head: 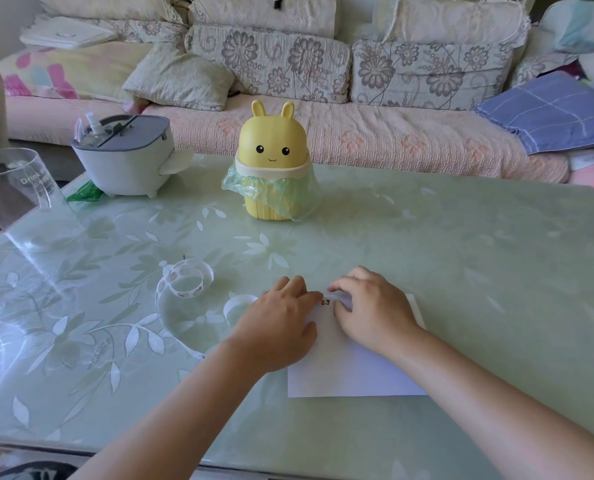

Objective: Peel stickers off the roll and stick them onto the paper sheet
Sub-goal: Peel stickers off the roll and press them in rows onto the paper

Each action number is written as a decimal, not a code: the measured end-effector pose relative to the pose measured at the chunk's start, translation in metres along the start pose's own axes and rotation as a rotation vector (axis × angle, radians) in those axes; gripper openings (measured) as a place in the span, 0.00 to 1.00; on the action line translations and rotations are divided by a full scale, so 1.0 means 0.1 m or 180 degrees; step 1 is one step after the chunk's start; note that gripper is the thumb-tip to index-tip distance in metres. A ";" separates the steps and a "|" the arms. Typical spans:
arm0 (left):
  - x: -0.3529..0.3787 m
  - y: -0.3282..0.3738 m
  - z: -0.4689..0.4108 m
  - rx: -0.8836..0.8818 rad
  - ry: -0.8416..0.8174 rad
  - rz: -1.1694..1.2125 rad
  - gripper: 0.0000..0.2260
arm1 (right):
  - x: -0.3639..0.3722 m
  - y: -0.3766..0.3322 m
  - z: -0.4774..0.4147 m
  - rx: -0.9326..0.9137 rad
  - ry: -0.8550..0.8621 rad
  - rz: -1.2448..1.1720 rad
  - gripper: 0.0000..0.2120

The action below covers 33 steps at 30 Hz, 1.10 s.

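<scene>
Living-room table (427, 237): left hand (278, 318) and right hand (373, 308) pinch a sticker (325, 301) at twelve o'clock on the paper sheet (351, 372); pressing it flat likely follows.

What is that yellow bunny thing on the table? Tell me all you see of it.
The yellow bin looks like smooth plastic: a domed lid with two short ears and a small painted face, a cream collar, a ribbed base. A thin green bag spills out under the collar. It stands upright toward the far side of the table; nothing else touches it.
</scene>
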<state>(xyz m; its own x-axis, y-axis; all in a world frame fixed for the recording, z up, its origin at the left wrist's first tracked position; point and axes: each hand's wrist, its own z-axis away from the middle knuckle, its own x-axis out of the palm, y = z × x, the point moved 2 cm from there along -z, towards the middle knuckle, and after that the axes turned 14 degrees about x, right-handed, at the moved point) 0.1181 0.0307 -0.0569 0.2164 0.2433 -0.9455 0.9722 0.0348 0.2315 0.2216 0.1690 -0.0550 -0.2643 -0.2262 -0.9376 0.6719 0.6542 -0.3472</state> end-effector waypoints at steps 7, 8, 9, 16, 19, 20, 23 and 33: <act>0.04 0.03 -0.02 -0.0031 -0.0172 -0.0208 0.23 | 0.09 0.12 0.16 -0.0765 0.0206 0.0655 0.24; 0.04 0.04 -0.02 -0.0045 -0.0175 -0.0226 0.23 | 0.09 0.14 0.17 -0.0777 0.0188 0.0664 0.23; 0.03 0.05 -0.02 -0.0055 -0.0173 -0.0236 0.23 | 0.09 0.16 0.17 -0.0793 0.0164 0.0652 0.23; 0.05 0.02 -0.04 -0.0025 -0.0202 -0.0257 0.22 | 0.04 0.21 0.20 -0.0906 0.0131 0.0600 0.21; 0.01 0.00 0.00 0.0173 -0.0080 -0.0171 0.17 | 0.03 0.20 0.22 -0.0878 0.0183 0.0603 0.21; 0.01 -0.01 0.03 0.0222 -0.0029 -0.0142 0.16 | 0.03 0.20 0.23 -0.0864 0.0199 0.0578 0.20; 0.02 -0.01 0.07 0.0202 0.0037 -0.0070 0.17 | 0.04 0.19 0.23 -0.0859 0.0229 0.0556 0.19; 0.05 0.05 0.03 -0.0059 -0.0130 -0.0200 0.21 | 0.05 0.20 0.21 -0.0869 0.0204 0.0486 0.21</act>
<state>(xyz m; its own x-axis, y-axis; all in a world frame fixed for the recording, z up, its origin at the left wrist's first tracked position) 0.1240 0.0288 -0.0611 0.1589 0.2002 -0.9668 0.9822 0.0668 0.1753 0.2487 0.1660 -0.0670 -0.2236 -0.0701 -0.9722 0.4988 0.8487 -0.1759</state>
